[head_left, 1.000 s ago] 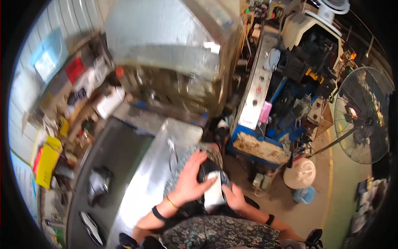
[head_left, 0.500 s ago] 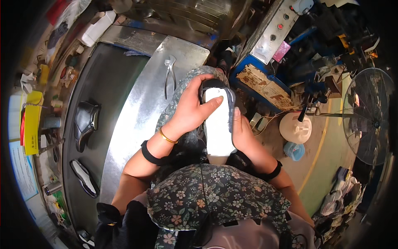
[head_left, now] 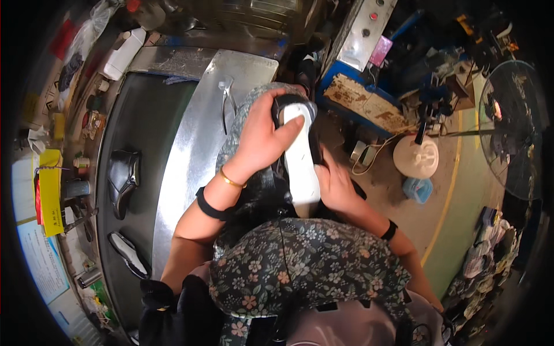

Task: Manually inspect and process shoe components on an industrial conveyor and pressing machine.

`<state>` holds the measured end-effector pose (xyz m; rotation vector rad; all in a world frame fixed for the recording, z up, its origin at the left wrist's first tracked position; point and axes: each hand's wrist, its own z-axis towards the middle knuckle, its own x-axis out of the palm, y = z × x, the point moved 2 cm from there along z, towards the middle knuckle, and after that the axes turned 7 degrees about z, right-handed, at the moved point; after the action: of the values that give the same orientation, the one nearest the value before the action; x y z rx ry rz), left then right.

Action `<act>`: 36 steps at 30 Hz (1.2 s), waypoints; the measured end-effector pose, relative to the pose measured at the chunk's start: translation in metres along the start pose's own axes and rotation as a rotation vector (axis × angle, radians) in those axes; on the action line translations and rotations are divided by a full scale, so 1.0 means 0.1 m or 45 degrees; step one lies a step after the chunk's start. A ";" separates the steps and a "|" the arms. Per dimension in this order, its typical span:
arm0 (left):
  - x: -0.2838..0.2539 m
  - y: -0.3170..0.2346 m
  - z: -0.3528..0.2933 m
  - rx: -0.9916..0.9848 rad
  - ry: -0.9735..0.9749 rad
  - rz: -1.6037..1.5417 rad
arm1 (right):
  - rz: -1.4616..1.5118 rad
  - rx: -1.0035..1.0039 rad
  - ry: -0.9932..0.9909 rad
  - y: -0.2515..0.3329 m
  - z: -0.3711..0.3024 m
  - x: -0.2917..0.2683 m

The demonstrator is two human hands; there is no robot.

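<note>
Over my lap is a black shoe upper on a last, its white insole facing up. My left hand is wrapped round the far end, thumb pressed on the insole. My right hand grips the shoe's right side, its fingers partly hidden. Lasting pliers lie with spread handles on the metal worktop to the left. On the dark belt beyond it stand a black shoe and another shoe with its white underside showing.
A cream plastic jug and a blue container sit on the floor at right, near a fan. A blue machine with a button panel stands ahead. Cloths are heaped at lower right.
The shoe has turned slightly on its long axis in my hands. My right thumb has left the insole's edge, and that hand sits lower along the side. The view has shifted a little.
</note>
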<state>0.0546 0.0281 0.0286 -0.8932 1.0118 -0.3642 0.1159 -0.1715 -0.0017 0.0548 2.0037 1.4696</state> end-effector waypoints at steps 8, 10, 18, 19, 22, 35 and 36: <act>0.07 -0.31 -0.66 -0.129 -0.272 -0.125 | 0.995 -0.098 -0.093 0.01 0.35 0.18; 0.07 -0.28 -0.97 -0.314 -0.160 -0.301 | 1.004 -0.064 -0.128 0.04 0.35 0.22; -0.05 -0.31 -1.01 -0.094 -0.021 -0.061 | 0.752 -0.302 -0.085 0.16 0.22 0.15; -0.04 -0.28 -0.95 -0.317 -0.048 -0.166 | 0.562 -0.267 -0.091 0.18 0.19 0.15; -0.05 -0.20 -0.93 -0.584 -0.042 -0.438 | 0.519 -0.329 -0.076 0.23 0.17 0.18; -0.29 -0.07 -0.84 -0.449 0.061 -0.960 | 1.048 -0.416 -0.078 0.04 0.20 0.34; -0.20 -0.12 -0.86 -0.546 -0.121 -0.998 | 1.021 -0.398 -0.087 0.04 0.21 0.36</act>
<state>-0.0278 -0.0072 0.0302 -1.6791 0.6199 -0.7667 0.0965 -0.1381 -0.0182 0.8416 1.7391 2.2082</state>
